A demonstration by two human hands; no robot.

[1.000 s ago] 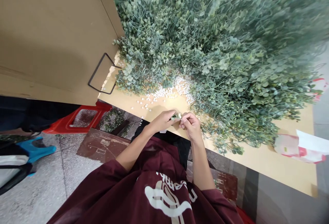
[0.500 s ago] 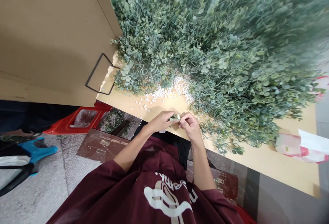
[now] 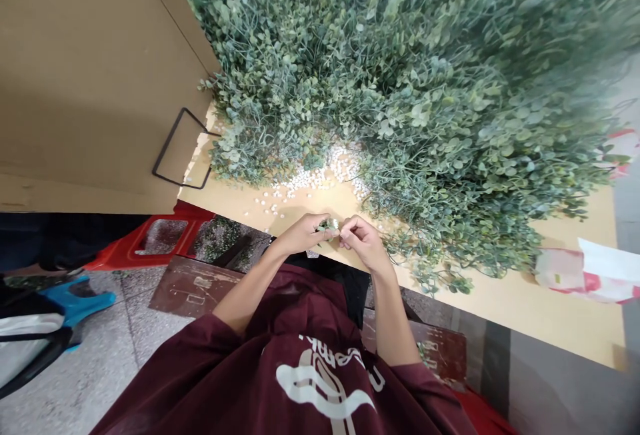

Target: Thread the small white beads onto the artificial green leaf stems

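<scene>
Holding a small green sprig clamped between your left hand and right hand; a loosened grip risks dropping it among white beads beyond it.

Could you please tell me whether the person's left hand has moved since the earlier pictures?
Yes, slightly: the left hand now sits a little further left of the pile of white beads in this view.

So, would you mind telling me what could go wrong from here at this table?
The small green-and-white piece pinched between the left hand and right hand is tiny and might slip from the fingers. The loose white beads scattered on the tabletop could also roll off its near edge if knocked.
</scene>
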